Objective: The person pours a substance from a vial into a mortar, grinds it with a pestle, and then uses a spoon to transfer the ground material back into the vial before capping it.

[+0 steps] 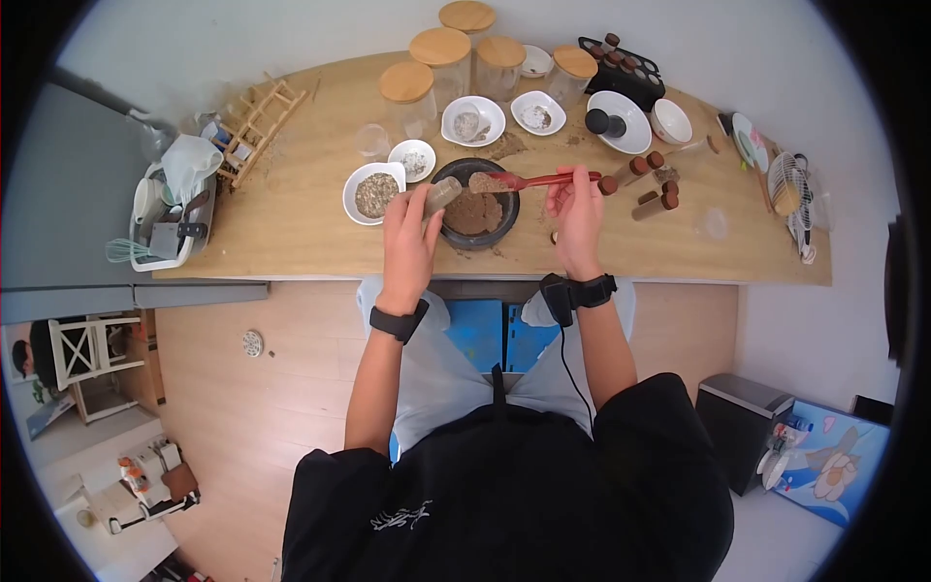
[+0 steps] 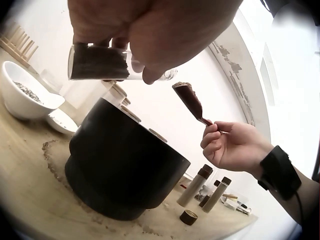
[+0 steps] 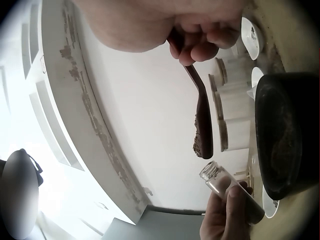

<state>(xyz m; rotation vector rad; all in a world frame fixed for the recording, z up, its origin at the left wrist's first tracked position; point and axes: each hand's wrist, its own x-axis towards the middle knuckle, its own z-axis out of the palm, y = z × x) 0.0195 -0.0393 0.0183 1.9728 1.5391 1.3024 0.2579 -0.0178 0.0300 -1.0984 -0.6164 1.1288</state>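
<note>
My left hand (image 1: pixel 409 242) grips a small glass bottle (image 1: pixel 443 195), tilted, its mouth toward the right; the left wrist view shows dark brown powder filling its lower part. In my right hand (image 1: pixel 579 218) is the handle of a red spoon (image 1: pixel 543 180), pinched by the fingers. Brown powder is heaped on the spoon's bowl, close to the bottle's open mouth in the right wrist view. Below both sits a black mortar (image 1: pixel 510 225) containing more brown powder (image 1: pixel 473 215). A small dark cap (image 2: pixel 188 217) lies on the table beside the mortar.
White bowls (image 1: pixel 361 209) with dry ingredients stand left of and behind the mortar. Wooden-lidded jars (image 1: pixel 407 85) line the back. Capped glass tubes (image 1: pixel 652 206) lie to the right. A wooden rack (image 1: pixel 262 126) and a utensil basin (image 1: pixel 163 254) occupy the left end.
</note>
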